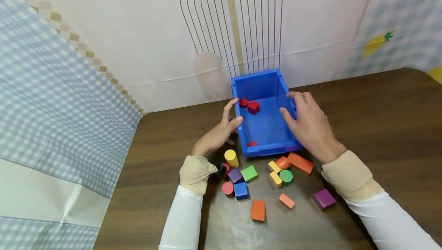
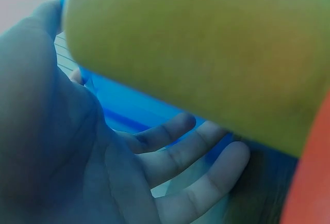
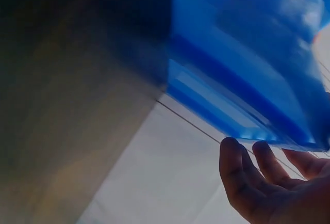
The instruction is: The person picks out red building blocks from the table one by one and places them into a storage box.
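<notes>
A blue open bin (image 1: 267,127) stands at the back of the table. Inside lie a red cube (image 1: 253,107), a red cylinder (image 1: 243,103) and another red piece (image 1: 252,143) at the front. My left hand (image 1: 221,131) is at the bin's left wall, index and thumb tips at the rim, other fingers loosely bent outside. Across from it, my right hand (image 1: 309,121) has its thumb over the right rim and its fingertips along the outer edge. The right wrist view shows those fingers (image 3: 232,170) spread at the bin's edge. Neither hand holds a block.
In front of the bin lie several loose blocks, including a yellow cylinder (image 1: 231,158), green block (image 1: 249,173), blue cube (image 1: 241,190), long orange block (image 1: 300,163) and purple cube (image 1: 324,199). A patterned cloth (image 1: 155,50) hangs behind the table (image 1: 165,146).
</notes>
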A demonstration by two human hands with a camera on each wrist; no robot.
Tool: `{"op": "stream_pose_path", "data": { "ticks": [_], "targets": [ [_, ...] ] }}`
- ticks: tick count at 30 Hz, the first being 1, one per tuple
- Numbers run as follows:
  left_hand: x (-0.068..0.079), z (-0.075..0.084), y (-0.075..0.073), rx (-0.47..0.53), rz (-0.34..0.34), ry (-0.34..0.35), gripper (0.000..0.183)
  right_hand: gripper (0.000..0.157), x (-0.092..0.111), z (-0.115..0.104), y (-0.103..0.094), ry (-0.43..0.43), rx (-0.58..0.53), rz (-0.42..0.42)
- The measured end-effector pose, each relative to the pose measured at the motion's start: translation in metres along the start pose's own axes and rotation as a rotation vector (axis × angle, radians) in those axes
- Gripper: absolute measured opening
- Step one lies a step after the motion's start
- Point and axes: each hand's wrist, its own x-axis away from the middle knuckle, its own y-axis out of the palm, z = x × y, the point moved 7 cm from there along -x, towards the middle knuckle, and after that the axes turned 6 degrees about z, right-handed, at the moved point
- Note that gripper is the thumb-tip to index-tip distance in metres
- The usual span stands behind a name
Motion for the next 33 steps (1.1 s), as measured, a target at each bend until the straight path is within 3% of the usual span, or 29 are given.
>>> {"op": "stream_pose_path", "data": {
  "ticks": [8, 19, 27, 33],
  "targets": [
    [0.003, 0.003, -0.001, -0.006, -0.013, -0.002, 0.065, 0.069, -0.001, 0.012, 0.012, 0.081, 0.025, -0.104],
    [0.008, 0.008, -0.008, -0.136, 0.008, -0.014, 0.064, 0.070, 0.000, 0.015, 0.012, 0.076, 0.066, -0.125],
    [0.014, 0.029, -0.018, -0.276, 0.055, 0.088, 0.069, 0.070, 0.001, 0.015, 0.011, 0.083, 0.076, -0.132],
    [0.027, 0.042, -0.025, -0.335, 0.021, 0.124, 0.073, 0.069, 0.000, 0.013, 0.013, 0.081, 0.086, -0.143]
  ]
}}
